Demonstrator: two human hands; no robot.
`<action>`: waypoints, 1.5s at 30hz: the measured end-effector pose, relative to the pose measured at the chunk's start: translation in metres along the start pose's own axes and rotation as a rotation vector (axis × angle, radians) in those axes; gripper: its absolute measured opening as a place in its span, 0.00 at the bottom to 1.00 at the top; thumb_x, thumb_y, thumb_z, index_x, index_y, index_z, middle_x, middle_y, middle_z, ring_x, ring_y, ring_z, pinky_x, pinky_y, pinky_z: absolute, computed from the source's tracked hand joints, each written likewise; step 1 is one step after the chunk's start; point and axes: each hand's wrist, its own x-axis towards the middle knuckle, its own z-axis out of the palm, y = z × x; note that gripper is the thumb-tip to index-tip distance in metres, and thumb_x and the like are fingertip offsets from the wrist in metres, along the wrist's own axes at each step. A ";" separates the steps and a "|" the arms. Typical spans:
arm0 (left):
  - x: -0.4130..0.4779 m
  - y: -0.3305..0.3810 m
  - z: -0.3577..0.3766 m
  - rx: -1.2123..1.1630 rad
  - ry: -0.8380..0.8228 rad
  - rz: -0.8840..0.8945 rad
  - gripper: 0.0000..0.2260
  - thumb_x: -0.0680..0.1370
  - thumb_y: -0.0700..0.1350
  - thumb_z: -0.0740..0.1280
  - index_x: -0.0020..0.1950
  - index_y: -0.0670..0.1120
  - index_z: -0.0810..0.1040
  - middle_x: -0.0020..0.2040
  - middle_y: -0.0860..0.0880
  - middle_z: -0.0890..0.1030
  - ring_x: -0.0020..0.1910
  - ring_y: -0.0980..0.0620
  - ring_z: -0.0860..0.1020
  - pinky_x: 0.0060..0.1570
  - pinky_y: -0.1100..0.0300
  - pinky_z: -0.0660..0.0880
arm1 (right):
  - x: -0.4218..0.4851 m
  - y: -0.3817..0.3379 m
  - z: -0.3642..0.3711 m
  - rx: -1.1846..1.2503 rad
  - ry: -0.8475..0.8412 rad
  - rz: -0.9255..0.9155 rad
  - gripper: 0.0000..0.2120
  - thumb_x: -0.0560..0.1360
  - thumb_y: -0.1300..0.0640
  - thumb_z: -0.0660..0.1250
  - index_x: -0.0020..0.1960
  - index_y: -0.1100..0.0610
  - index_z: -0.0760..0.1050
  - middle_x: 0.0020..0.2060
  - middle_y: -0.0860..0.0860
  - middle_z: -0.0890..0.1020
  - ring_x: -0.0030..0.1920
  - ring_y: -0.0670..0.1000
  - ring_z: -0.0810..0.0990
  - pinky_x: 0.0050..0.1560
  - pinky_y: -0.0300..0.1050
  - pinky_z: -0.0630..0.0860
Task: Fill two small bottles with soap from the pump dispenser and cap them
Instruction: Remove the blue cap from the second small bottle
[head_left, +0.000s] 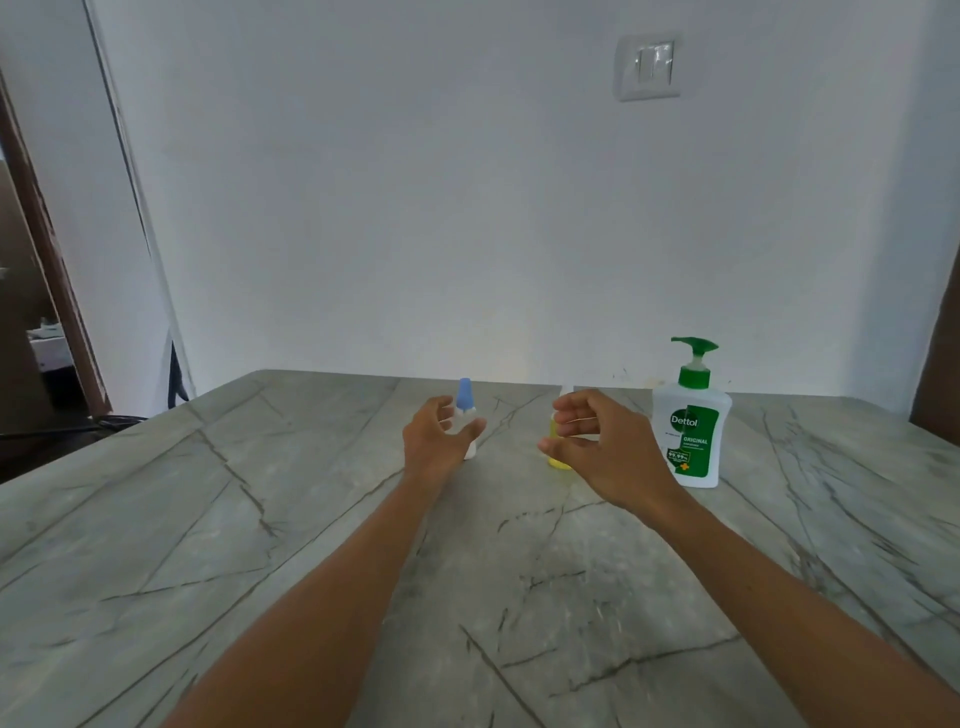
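A small white bottle with a blue pointed cap (465, 400) stands upright on the marble table (260, 519). My left hand (436, 441) is spread open just in front of it, thumb and fingers on either side, and I cannot tell if they touch it. A small yellow bottle (556, 460) stands to the right, mostly hidden behind my right hand (597, 447), whose fingers are loosely curled around empty air in front of it. The white soap dispenser with a green pump (693, 415) stands upright just right of my right hand.
A white wall (467, 208) with a switch plate (647, 67) rises behind the table's far edge. A doorway (31, 312) opens at the far left. Grey veined tabletop stretches toward me under both forearms.
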 end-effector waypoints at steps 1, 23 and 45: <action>0.001 0.000 0.002 0.002 0.001 0.002 0.27 0.73 0.52 0.76 0.68 0.45 0.73 0.62 0.47 0.79 0.55 0.52 0.77 0.56 0.61 0.72 | 0.000 0.001 0.000 -0.005 0.000 -0.002 0.20 0.68 0.54 0.77 0.57 0.54 0.76 0.48 0.47 0.81 0.48 0.42 0.81 0.43 0.27 0.75; -0.105 0.066 -0.005 -0.130 -0.054 0.239 0.12 0.74 0.49 0.74 0.55 0.48 0.78 0.48 0.56 0.82 0.47 0.61 0.81 0.43 0.74 0.73 | 0.013 -0.074 -0.034 -0.293 -0.141 -0.077 0.16 0.70 0.40 0.72 0.49 0.50 0.80 0.43 0.43 0.83 0.44 0.41 0.80 0.42 0.32 0.74; -0.111 0.101 -0.007 -0.304 0.089 0.411 0.11 0.74 0.52 0.74 0.54 0.49 0.83 0.42 0.60 0.82 0.43 0.57 0.82 0.44 0.71 0.77 | 0.035 -0.135 -0.063 -0.673 -0.320 -0.310 0.03 0.72 0.55 0.73 0.44 0.55 0.83 0.36 0.44 0.82 0.34 0.40 0.78 0.33 0.27 0.67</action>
